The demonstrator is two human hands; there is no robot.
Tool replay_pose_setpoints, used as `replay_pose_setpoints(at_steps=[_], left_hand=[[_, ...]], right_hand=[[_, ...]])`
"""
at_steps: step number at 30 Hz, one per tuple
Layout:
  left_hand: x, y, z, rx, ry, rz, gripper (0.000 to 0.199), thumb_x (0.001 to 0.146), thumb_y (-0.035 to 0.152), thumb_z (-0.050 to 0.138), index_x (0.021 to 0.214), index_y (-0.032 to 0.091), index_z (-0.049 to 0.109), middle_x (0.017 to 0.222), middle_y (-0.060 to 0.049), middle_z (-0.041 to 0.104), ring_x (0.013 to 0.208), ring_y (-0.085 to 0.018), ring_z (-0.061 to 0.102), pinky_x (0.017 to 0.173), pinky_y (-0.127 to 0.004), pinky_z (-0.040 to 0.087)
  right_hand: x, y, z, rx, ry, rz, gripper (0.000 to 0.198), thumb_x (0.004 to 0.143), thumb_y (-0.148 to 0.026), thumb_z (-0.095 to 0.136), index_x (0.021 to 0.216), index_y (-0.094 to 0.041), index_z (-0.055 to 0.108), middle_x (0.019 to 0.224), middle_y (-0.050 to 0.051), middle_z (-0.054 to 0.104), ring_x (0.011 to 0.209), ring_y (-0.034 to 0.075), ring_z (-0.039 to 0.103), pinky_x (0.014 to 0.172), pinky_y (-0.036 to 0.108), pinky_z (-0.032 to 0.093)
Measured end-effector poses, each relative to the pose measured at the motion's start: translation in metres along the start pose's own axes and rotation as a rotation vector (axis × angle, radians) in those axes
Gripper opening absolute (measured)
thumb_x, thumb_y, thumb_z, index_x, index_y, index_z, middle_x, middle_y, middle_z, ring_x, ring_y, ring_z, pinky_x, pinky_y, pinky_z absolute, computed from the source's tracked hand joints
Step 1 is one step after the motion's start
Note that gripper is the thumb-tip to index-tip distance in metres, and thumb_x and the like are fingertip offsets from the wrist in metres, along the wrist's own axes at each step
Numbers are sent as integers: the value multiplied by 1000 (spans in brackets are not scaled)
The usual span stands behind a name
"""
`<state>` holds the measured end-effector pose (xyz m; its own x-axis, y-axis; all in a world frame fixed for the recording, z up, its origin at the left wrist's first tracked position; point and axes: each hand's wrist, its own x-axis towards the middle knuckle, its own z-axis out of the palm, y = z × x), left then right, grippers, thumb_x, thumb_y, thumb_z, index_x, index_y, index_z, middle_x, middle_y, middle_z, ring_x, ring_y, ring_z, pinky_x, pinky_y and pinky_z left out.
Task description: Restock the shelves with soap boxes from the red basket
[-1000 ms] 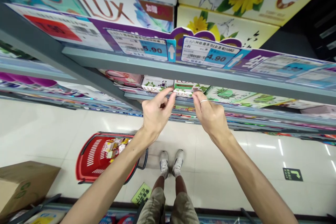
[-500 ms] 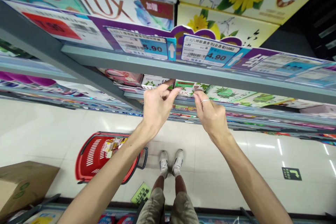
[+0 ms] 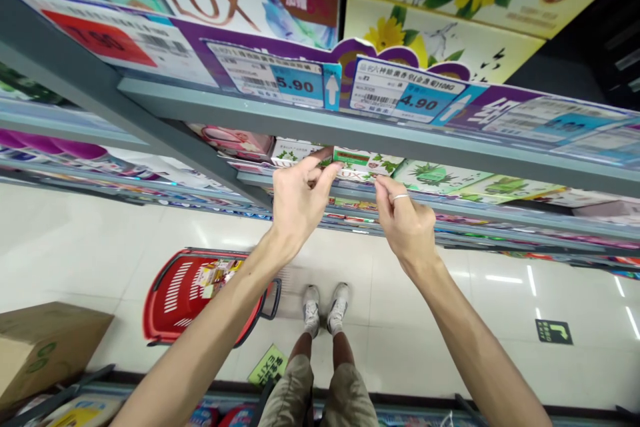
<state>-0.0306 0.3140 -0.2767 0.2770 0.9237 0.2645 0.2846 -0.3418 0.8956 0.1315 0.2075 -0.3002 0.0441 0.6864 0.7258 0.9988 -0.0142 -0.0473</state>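
Note:
On the lower shelf sits a white and green LUX soap box with leaf pictures. My left hand is at its left end, with thumb and forefinger bent against the corner; the other fingers are curled. At the front right corner of the same box, my right hand, wearing a ring, pinches with thumb and forefinger. Left of this box stands another white leafy box, partly behind my left fingers. A pale green box with an aloe plant lies to the right.
Above my hands runs a shelf edge with price tags, carrying larger LUX and yellow-flower boxes. A red shopping basket holding some packages stands on the floor to the left of my feet. A cardboard carton is at lower left.
My right hand has shifted slightly right and down at the soap box's corner. My left hand keeps almost the same place. The view has tilted a little.

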Motion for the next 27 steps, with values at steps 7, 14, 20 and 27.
replay_pose_setpoints(at_steps=[7,14,20,27], left_hand=[[-2,2,1,-48,-3,-23,32,94,37,69,115,15,80,45,8,49,43,-8,38,48,-23,35],[-5,3,1,16,11,9,32,94,38,70,111,13,80,45,9,46,45,-8,38,49,-23,34],[-6,-2,1,15,17,-8,31,95,40,67,106,13,80,46,8,45,44,-8,39,48,-22,33],[-7,0,2,-63,17,-29,31,92,40,71,107,14,79,45,9,49,43,-8,42,49,-21,36]], right_hand=[[-6,-1,0,-1,7,42,20,106,-22,59,118,-18,73,60,-5,69,44,5,49,50,26,34],[-7,-2,-2,27,31,47,17,106,-23,59,115,-17,73,60,-6,68,44,4,49,51,23,36],[-11,-1,-2,33,18,75,18,106,-24,59,117,-17,71,60,-7,67,45,4,51,51,21,36],[-11,0,-4,80,31,95,17,107,-24,58,117,-17,71,61,-7,68,46,3,52,52,20,37]])
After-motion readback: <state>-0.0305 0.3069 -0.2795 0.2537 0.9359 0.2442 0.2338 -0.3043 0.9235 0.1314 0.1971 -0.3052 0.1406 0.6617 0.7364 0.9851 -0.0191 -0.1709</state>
